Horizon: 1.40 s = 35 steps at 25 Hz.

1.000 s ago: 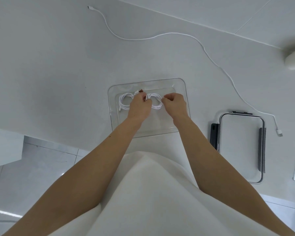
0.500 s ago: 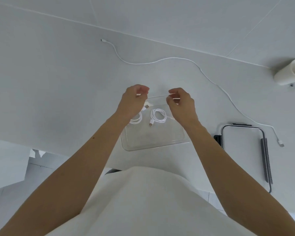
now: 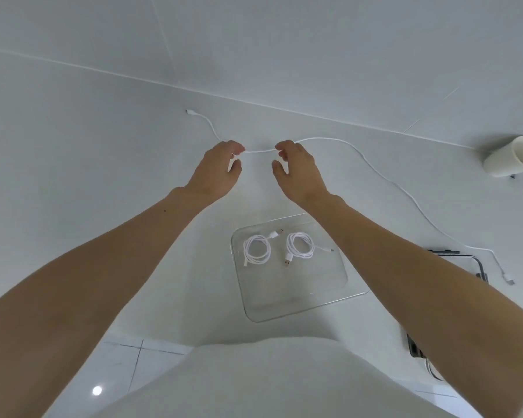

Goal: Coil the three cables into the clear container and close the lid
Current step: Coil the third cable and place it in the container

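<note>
With two coils already lying side by side in the clear container [image 3: 296, 300], the left coil [image 3: 256, 250] and the right coil [image 3: 300, 247], I turn to the third cable [image 3: 384, 173]. A second ago my hands were down inside the container tidying those coils; now both have reached out toward the counter's far edge. My left hand [image 3: 216, 170] and right hand [image 3: 298, 170] each curl over the cable's run, fingers half closed, with a short span of white cord showing between them. Whether I am already pinching it or only about to, I cannot tell for sure. The cable lies loose across the counter [image 3: 73, 176], one plug near the far edge, the other trailing off to the right edge beside the lid [image 3: 477, 267]. So two thirds of the coiling looks done, and what remains is gathering this last one, laying it in, and fitting the lid. A white cup [image 3: 517, 156] lies tipped at the far right corner.
</note>
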{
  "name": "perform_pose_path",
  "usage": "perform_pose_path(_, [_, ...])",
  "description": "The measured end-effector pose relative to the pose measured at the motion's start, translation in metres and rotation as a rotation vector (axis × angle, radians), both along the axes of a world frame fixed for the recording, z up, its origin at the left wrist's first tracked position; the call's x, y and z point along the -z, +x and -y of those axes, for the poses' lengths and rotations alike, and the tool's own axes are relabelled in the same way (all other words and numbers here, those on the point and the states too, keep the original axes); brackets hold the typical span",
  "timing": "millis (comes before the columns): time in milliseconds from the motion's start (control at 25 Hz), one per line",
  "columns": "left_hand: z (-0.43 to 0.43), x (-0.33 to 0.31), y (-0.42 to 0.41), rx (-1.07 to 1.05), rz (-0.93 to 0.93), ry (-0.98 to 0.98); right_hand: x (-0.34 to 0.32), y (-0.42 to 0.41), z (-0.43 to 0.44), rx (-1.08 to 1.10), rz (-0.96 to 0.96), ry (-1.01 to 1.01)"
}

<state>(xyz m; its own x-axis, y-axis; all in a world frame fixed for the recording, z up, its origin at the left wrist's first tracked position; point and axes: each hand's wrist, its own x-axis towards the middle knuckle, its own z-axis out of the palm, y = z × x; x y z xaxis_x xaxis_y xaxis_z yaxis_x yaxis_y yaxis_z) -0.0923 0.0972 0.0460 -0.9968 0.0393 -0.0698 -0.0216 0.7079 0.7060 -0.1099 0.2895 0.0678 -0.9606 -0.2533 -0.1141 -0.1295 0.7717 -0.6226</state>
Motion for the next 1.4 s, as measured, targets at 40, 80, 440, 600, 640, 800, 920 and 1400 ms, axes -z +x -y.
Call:
perform_pose_path(40, [0.008,0.005,-0.009,0.042,-0.004,-0.066,0.004,-0.009,0.006,-0.03,-0.005,0.051])
perform_pose_path(80, [0.015,0.01,-0.018,0.081,-0.01,-0.133,0.009,-0.017,0.013,-0.06,-0.011,0.101])
perform_pose_path(440, [0.068,0.056,-0.099,0.383,-0.085,-0.512,0.052,-0.074,0.072,-0.222,-0.008,0.375])
perform_pose_path(600, [0.084,0.068,-0.114,0.453,-0.096,-0.525,0.067,-0.084,0.078,-0.252,0.001,0.455])
perform_pose_path(640, [0.086,0.07,-0.116,0.454,-0.109,-0.522,0.07,-0.084,0.078,-0.25,0.009,0.464])
perform_pose_path(800, [0.087,0.074,-0.12,0.478,-0.193,-0.517,0.077,-0.085,0.078,-0.251,0.018,0.484])
perform_pose_path(920, [0.083,0.077,-0.114,0.505,-0.198,-0.538,0.078,-0.079,0.078,-0.275,0.073,0.528])
perform_pose_path(1400, [0.06,-0.003,-0.054,0.381,0.009,-0.292,-0.013,-0.038,0.04,-0.14,-0.064,0.335])
